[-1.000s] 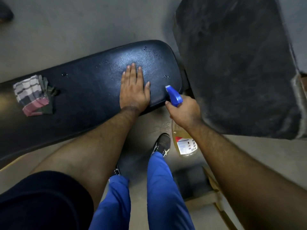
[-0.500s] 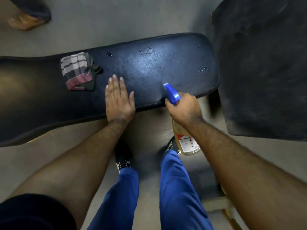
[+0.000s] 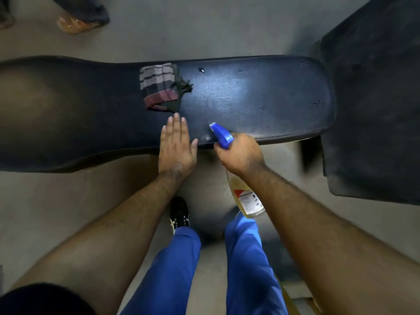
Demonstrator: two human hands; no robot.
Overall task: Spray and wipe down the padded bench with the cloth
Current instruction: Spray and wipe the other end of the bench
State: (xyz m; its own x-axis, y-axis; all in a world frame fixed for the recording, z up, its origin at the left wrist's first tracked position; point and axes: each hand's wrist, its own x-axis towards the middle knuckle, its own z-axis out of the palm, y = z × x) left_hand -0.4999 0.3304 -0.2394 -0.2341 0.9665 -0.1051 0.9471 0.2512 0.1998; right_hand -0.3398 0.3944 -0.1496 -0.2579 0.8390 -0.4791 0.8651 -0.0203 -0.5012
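On the padded bench surface (image 3: 261, 96), the striped cloth (image 3: 159, 86) now appears nearer the centre of the view than it did half a second ago, and more of the surface's left portion is visible (the head camera has shifted; the cloth itself lies folded in the same spot on the surface). The left hand (image 3: 177, 146) has moved along the near edge toward the cloth: its fingertips (image 3: 175, 118) now sit just below the cloth's lower edge, close to it but not touching.

The left hand is open and flat, fingers extended and held together, palm down on the near edge of the surface. It holds nothing.

The right hand (image 3: 238, 155) is closed around the neck of the spray bottle (image 3: 246, 196), with the blue nozzle (image 3: 221, 133) projecting over the near edge of the surface and pointing toward it. The bottle body, with amber liquid and a white label, hangs below the hand, off the surface. Whether the trigger is pressed cannot be determined.

Small droplets and a sheen show on the right part of the surface.
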